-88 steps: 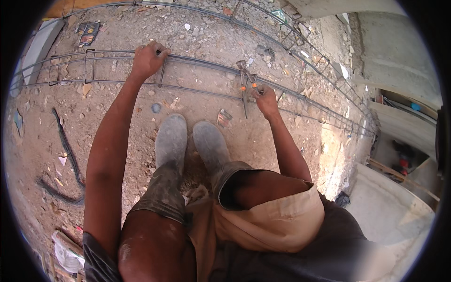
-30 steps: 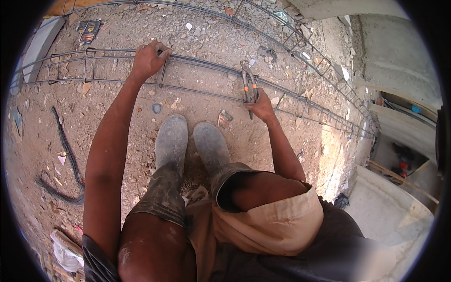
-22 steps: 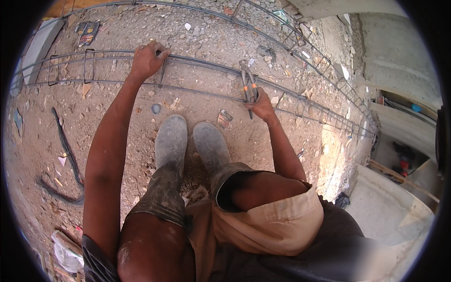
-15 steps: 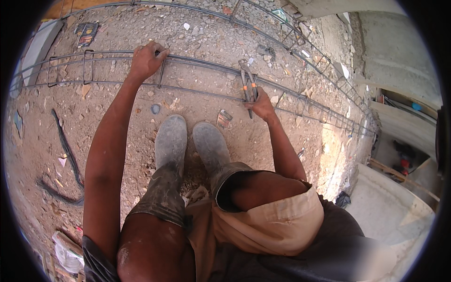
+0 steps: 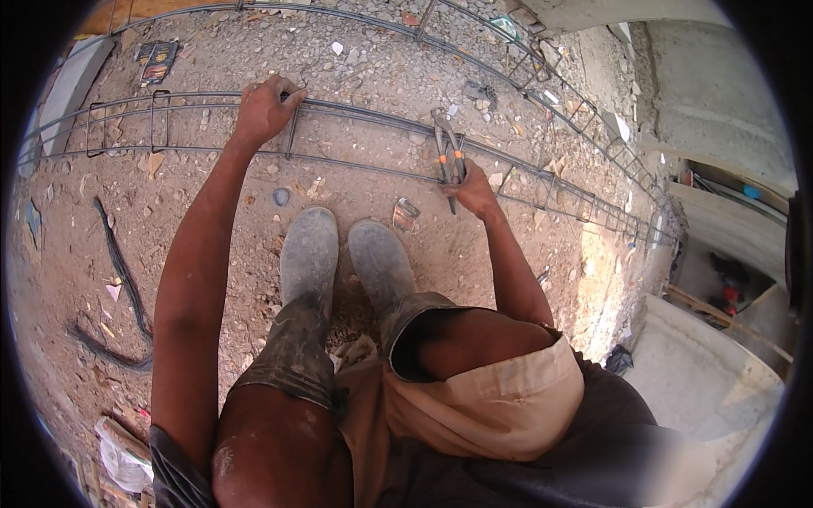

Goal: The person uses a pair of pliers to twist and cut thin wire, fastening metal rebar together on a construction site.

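My left hand (image 5: 269, 106) is closed around the upper bars of a long rebar cage (image 5: 364, 113), beside one of its square stirrups (image 5: 290, 137). Some of its fingers are hidden behind the palm. Farther right, my right hand (image 5: 471, 188) grips a pair of nippers (image 5: 442, 146) by handles with orange bands. Their jaws point away from me and lie over the cage's bars. Whether they touch the steel or pinch anything, I cannot tell.
A second rebar cage (image 5: 474, 57) runs behind the first. My boots (image 5: 308, 254) stand on rubble-strewn dirt. At the left lies a bundle of dark tie wire (image 5: 125, 275), with a grey block (image 5: 74, 91) under the cage's end. Concrete walls (image 5: 720, 93) rise at the right.
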A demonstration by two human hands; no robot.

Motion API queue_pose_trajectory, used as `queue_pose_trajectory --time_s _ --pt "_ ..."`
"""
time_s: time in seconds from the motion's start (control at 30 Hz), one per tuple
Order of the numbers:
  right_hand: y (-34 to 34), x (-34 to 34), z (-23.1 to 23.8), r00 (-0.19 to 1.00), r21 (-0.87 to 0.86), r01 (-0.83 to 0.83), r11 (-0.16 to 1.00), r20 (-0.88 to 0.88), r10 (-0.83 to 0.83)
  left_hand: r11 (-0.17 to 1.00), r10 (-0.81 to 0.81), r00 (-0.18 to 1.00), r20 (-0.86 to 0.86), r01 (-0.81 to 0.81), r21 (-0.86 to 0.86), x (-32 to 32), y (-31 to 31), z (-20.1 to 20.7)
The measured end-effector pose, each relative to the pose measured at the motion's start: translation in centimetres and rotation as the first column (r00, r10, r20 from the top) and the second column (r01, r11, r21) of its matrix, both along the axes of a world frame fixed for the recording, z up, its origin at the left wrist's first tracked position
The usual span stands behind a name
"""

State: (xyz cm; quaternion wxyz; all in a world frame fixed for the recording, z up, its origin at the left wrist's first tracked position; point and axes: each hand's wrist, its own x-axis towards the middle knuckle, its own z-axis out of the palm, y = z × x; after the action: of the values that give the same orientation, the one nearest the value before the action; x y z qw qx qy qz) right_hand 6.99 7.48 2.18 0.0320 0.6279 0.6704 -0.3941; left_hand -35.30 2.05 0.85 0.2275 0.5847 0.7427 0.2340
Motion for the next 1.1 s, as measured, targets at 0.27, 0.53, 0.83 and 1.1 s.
queue_pose_trajectory --time_s 0.27,0.53,0.83,1.1 --pt "0.3 -0.2 3.0 0.986 -0.152 0.025 0.988 -0.160 -0.049 1.000 0.003 1.000 0.008 -0.003 0.007 0.0 -0.1 -0.1" --pt "0.1 0.2 2.1 0.910 -0.399 0.140 0.906 -0.309 -0.277 1.000 -0.008 1.000 -0.005 0.008 -0.009 -0.1 0.0 -0.1" --pt "-0.2 0.2 2.1 0.832 -0.486 0.122 0.865 -0.425 -0.356 1.000 -0.011 1.000 -0.007 0.011 0.010 0.0 -0.1 0.0" --pt "-0.4 0.1 2.5 0.782 -0.557 0.129 0.820 -0.451 -0.429 0.993 0.000 0.999 -0.039 0.005 0.116 0.0 -0.1 -0.3"
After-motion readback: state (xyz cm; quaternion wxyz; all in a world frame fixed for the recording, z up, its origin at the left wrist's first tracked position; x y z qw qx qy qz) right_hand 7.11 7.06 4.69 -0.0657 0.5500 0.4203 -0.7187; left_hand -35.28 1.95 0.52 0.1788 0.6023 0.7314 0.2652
